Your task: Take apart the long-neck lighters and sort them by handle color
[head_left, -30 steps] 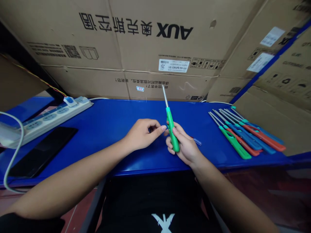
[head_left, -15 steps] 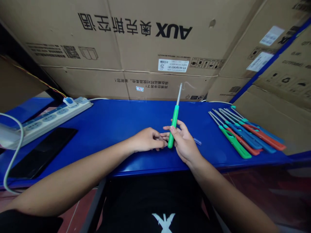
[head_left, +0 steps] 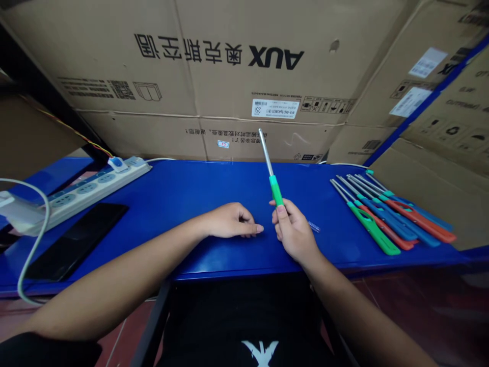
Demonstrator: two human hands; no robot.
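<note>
A green lighter with a long metal tube points up and slightly left, its lower handle wrapped in my right hand. My left hand rests on the blue table to the left, fingers curled with the thumb across them and nothing visible in it. A gap separates the two hands. Just behind my right hand lies a small clear plastic piece.
At the right lie several green, red and blue lighters. On the left are a white power strip with cables and a black phone. Cardboard stands along the table's back.
My right hand has parted from my left and closed round the handle. The lighter's tip has swung left. My left fingers have curled in. The camera view has shifted slightly.
</note>
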